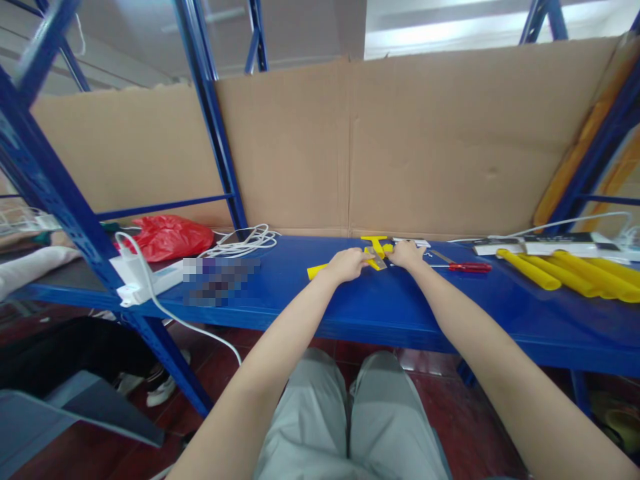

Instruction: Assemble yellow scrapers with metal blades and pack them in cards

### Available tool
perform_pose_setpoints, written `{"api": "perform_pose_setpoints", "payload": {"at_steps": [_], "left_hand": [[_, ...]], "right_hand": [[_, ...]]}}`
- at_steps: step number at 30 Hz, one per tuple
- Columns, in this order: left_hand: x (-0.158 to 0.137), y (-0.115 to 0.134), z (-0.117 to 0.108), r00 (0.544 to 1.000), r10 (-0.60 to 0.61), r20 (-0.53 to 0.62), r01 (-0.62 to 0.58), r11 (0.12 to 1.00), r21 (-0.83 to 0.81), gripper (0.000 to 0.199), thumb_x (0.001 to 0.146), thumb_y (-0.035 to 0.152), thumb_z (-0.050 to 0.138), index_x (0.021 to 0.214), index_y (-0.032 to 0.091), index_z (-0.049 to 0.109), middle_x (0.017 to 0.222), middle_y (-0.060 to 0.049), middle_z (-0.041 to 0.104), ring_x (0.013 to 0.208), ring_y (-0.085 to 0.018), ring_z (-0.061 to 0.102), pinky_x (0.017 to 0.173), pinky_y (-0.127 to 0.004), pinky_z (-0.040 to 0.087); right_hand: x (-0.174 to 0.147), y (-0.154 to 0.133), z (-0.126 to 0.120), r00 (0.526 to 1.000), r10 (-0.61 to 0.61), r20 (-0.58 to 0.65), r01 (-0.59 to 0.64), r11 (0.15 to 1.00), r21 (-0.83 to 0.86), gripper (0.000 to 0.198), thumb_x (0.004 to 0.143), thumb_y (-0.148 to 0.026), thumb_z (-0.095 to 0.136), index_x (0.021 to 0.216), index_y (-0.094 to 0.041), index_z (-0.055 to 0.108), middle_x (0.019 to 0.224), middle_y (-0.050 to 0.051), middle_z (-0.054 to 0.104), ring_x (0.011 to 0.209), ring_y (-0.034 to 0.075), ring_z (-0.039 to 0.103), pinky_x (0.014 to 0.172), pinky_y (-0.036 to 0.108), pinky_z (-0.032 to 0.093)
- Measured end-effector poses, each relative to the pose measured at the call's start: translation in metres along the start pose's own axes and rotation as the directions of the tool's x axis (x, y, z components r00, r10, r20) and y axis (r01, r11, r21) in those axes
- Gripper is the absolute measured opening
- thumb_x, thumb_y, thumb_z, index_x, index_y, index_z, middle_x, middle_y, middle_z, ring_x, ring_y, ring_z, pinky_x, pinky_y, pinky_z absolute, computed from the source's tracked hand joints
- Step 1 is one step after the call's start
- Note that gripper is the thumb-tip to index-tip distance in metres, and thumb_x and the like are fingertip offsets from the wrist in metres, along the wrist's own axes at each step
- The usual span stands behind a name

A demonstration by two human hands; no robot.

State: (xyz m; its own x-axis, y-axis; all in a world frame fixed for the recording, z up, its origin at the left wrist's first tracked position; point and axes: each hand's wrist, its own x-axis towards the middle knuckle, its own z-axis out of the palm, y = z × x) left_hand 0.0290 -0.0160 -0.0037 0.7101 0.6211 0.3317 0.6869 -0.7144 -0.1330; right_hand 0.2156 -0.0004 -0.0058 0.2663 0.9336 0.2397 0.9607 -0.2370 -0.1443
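My left hand [349,265] is closed around a yellow-handled scraper [316,272]; the handle's end sticks out to the left. A flat metal blade [379,261] with yellow around it shows just past its fingertips. Beside it, toward the back of the shelf, is a yellow T-shaped piece [374,241]. My right hand [407,255] is closed, fingertips at the right side of these yellow parts; what it pinches is hidden. A red-handled screwdriver [469,267] lies right of it, near a thin metal strip [441,257] and small white items [425,245].
Several yellow tubes [530,270] lie at the right, before long black-and-white boxes [543,243]. At left are a white power strip [167,277], coiled white cable [247,241] and red plastic bag [173,237]. Cardboard [425,140] backs the blue shelf [295,300]. Another person's sleeve [37,263] shows far left.
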Motion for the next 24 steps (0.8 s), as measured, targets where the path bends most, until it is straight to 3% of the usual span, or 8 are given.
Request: {"api": "perform_pose_setpoints", "payload": {"at_steps": [5, 11, 17, 24], "left_hand": [[0.0, 0.0, -0.001, 1.0, 0.002, 0.016, -0.002, 1.0, -0.005, 0.038, 0.096, 0.024, 0.047, 0.131, 0.027, 0.059, 0.114, -0.008, 0.066, 0.106, -0.022, 0.063, 0.092, -0.031, 0.048], [-0.001, 0.003, -0.003, 0.999, -0.002, 0.032, 0.003, 1.0, -0.028, 0.038, 0.096, 0.022, 0.047, 0.132, 0.027, 0.058, 0.115, -0.008, 0.066, 0.109, -0.022, 0.061, 0.093, -0.031, 0.047], [-0.001, 0.003, -0.003, 0.999, 0.007, 0.038, -0.006, 0.999, -0.036, 0.038, 0.096, 0.021, 0.046, 0.131, 0.025, 0.059, 0.115, -0.009, 0.066, 0.11, -0.023, 0.061, 0.094, -0.032, 0.047], [-0.001, 0.003, -0.004, 0.999, 0.014, 0.036, -0.013, 0.999, -0.034, 0.038, 0.095, 0.022, 0.047, 0.131, 0.025, 0.059, 0.115, -0.009, 0.066, 0.11, -0.022, 0.061, 0.094, -0.03, 0.046]], "right_hand": [[-0.002, -0.002, -0.003, 1.0, 0.002, -0.007, -0.002, 1.0, -0.022, 0.045, 0.087, -0.04, 0.048, 0.122, -0.014, 0.064, 0.128, 0.018, 0.061, 0.126, 0.034, 0.046, 0.104, 0.054, 0.03], [0.003, 0.002, -0.002, 0.998, 0.055, -0.025, -0.057, 0.997, -0.048, 0.04, 0.086, -0.025, 0.05, 0.121, -0.011, 0.064, 0.124, 0.021, 0.062, 0.122, 0.032, 0.05, 0.099, 0.047, 0.035], [0.009, 0.009, 0.002, 0.997, -0.022, -0.077, 0.017, 0.997, -0.074, 0.032, 0.085, -0.02, 0.051, 0.11, -0.012, 0.07, 0.119, 0.021, 0.064, 0.12, 0.033, 0.05, 0.101, 0.049, 0.031], [0.007, 0.016, -0.003, 0.989, 0.126, -0.083, -0.126, 0.992, -0.005, 0.039, 0.079, -0.028, 0.059, 0.113, -0.013, 0.068, 0.115, 0.019, 0.066, 0.114, 0.032, 0.056, 0.095, 0.046, 0.038]]}}
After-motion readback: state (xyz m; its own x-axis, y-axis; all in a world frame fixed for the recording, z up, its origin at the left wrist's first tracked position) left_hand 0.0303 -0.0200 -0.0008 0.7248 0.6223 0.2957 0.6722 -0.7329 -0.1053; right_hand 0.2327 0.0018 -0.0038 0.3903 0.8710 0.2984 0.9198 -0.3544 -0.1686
